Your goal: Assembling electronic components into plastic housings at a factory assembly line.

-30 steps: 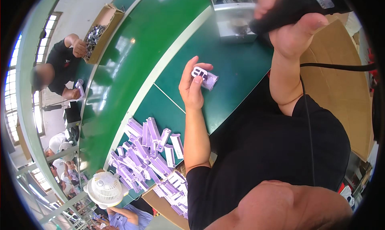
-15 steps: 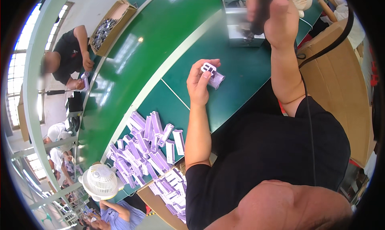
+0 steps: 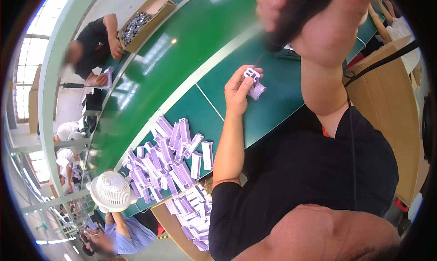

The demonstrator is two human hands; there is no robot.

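My left hand [image 3: 237, 89] is closed around a pale purple plastic housing [image 3: 256, 91], its white end with dark openings turned upward. Above it, close to the camera, my right hand [image 3: 325, 31] grips a black electric screwdriver [image 3: 298, 17]. Motion smears the tool, and a thin bit seems to point down toward the housing without touching it. Left of my left forearm lies a loose pile of similar purple housings [image 3: 166, 154] on the green bench [image 3: 277, 106].
More housings fill a cardboard box [image 3: 170, 224] below the pile. A white fan [image 3: 111, 192] stands at the bench's left end. Partly behind my right hand is a metal device [image 3: 287, 53]. A black cable [image 3: 382, 63] crosses large cardboard [image 3: 387, 111]. Across the bench, a person [image 3: 93, 47] handles a housing.
My right hand and the screwdriver have come nearer to the camera, now covering most of the metal device. My left hand still holds the housing; the whole view has shifted slightly.
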